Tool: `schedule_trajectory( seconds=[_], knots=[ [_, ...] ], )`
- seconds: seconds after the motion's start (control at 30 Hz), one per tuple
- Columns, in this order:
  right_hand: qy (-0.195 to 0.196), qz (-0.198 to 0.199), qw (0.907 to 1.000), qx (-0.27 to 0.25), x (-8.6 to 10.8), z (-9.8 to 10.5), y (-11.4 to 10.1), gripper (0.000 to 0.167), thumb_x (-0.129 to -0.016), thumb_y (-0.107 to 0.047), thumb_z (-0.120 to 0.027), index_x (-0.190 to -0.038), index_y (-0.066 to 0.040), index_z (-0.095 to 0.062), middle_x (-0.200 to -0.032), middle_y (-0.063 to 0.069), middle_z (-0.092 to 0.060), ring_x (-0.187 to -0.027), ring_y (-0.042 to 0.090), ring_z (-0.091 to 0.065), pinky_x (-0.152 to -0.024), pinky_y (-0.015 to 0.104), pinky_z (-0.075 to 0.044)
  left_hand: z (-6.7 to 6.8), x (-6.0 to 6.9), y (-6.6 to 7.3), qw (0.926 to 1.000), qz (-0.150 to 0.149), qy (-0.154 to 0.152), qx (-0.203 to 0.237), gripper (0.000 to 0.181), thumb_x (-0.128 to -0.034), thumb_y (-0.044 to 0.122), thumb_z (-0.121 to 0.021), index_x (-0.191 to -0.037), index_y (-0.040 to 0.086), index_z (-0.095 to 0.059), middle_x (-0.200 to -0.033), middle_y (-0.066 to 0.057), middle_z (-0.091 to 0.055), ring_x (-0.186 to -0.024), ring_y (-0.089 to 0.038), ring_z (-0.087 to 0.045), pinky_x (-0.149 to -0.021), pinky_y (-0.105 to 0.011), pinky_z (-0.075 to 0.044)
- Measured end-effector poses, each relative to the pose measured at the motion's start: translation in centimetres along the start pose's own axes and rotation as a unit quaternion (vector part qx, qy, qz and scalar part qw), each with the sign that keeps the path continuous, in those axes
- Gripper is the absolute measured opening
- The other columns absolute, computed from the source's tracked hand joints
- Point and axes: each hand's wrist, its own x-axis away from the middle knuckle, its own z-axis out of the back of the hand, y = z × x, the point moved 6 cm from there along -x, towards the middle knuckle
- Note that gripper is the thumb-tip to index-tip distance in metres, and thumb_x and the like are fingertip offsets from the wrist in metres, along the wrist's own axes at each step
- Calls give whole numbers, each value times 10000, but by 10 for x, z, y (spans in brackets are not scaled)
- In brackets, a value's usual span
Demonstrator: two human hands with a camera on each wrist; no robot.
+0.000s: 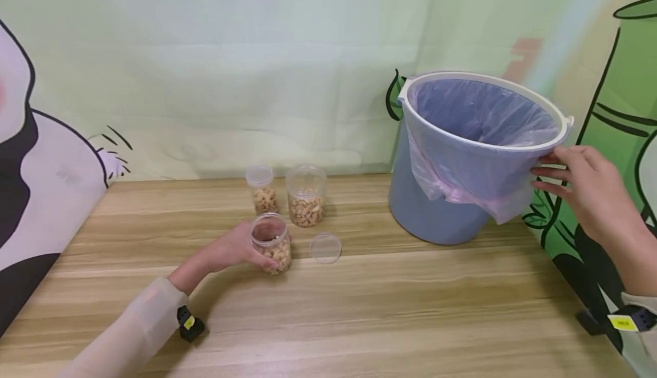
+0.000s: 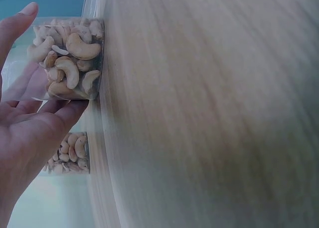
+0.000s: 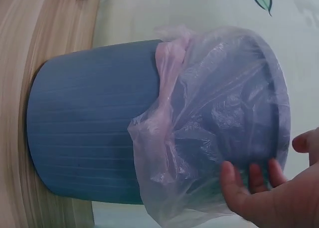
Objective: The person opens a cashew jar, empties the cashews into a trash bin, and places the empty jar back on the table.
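On the wooden table, my left hand (image 1: 238, 247) holds an open clear jar (image 1: 272, 252) of cashews, the thumb in front and the other fingers behind it. In the left wrist view, the hand (image 2: 30, 133) curves around the jar's side, with cashews (image 2: 75, 58) behind the clear wall. My right hand (image 1: 595, 190) is at the right side of a blue bin (image 1: 436, 207), just below its white rim, fingers spread against the pinkish bag. The right wrist view shows the fingertips of the hand (image 3: 274, 198) at the bag (image 3: 219, 113); whether they all touch cannot be told.
Behind the held jar stand a narrow lidded jar (image 1: 264, 195) and a wider jar (image 1: 307, 207), both with nuts. A clear round lid (image 1: 325, 248) lies flat on the table (image 1: 359, 321) just right of the held jar. A printed backdrop (image 1: 205, 81) hangs behind.
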Motion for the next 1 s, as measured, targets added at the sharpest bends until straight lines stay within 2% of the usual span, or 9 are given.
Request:
schedule_trajectory(
  seconds=[0.13, 0.2, 0.37, 0.53, 0.57, 0.67, 0.8, 0.87, 1.0],
  knots=[
    [-483, -405, 9920, -1094, -11, -2, 4, 359, -1048, -463, -497, -1180, -148, -610, -1112, 4, -551, -935, 90, -666, -752, 245, -598, 0, 0, 0, 10000, -13, 6, 20, 751, -717, 66, -909, -1360, -43, -536, -1306, -178, -654, -1222, -323, -607, -1021, -242, -475],
    [-673, -598, 9828, -1613, -14, -5, 7, 341, -1056, -441, -489, -1172, -136, -587, -1085, 13, -559, -906, 135, -675, -745, 299, -612, -1, 0, 0, 10000, 16, 44, 31, 745, -717, 63, -909, -1357, -35, -540, -1304, -171, -655, -1221, -318, -608, -1025, -259, -478],
    [-864, -811, 9731, -1974, -21, -13, 12, 371, -1064, -456, -440, -1232, -126, -465, -1162, 137, -433, -892, 199, -663, -766, 366, -621, -2, 2, 2, 9988, 178, 360, -264, 723, -737, 125, -913, -1349, -8, -553, -1274, -149, -667, -1188, -298, -619, -1026, -385, -484],
    [-864, -1080, 9729, -1850, -21, -11, 12, 427, -1057, -488, -427, -1308, -143, -408, -1204, 169, -355, -889, 190, -671, -792, 367, -617, -6, -1, 8, 9967, 199, 585, -526, 683, -753, 165, -910, -1326, -13, -583, -1253, -156, -672, -1167, -300, -623, -1005, -428, -492],
    [-854, -1159, 9743, -1734, -20, -10, 12, 490, -1057, -493, -421, -1391, -140, -360, -1210, 168, -343, -883, 177, -665, -789, 362, -618, -7, -1, 9, 9968, 181, 587, -516, 679, -755, 161, -908, -1324, -18, -586, -1256, -161, -670, -1169, -304, -622, -1005, -422, -492],
    [-811, -1225, 9824, -1157, -15, -7, 8, 511, -1059, -503, -395, -1346, -83, -345, -1162, 152, -332, -857, 149, -621, -757, 337, -620, -9, -2, 14, 9972, 205, 607, -392, 668, -752, 150, -908, -1317, -13, -592, -1250, -161, -670, -1162, -303, -624, -1000, -401, -495],
    [-628, -920, 9936, 166, -8, -4, 0, 518, -1070, -520, -318, -1137, -14, -404, -1050, 93, -424, -817, 108, -599, -710, 285, -612, -11, -4, 26, 9977, 127, 653, -153, 675, -748, 139, -908, -1321, 6, -577, -1254, -151, -661, -1160, -291, -621, -993, -408, -501],
    [-565, -645, 9943, 634, -6, -5, -4, 551, -1077, -515, -278, -1132, 12, -427, -1015, 27, -505, -829, 80, -619, -717, 264, -605, -10, -5, 36, 9975, 33, 686, -139, 676, -739, 132, -913, -1316, 19, -579, -1252, -141, -665, -1158, -286, -624, -990, -419, -505],
    [-491, -259, 9974, 459, -7, -8, -7, 476, -1096, -451, -274, -1190, -26, -466, -1004, -65, -563, -858, 70, -637, -729, 249, -600, -7, -8, 62, 9961, -210, 795, -332, 673, -738, 130, -915, -1315, 37, -582, -1251, -130, -674, -1166, -285, -631, -957, -396, -531]
  ],
)
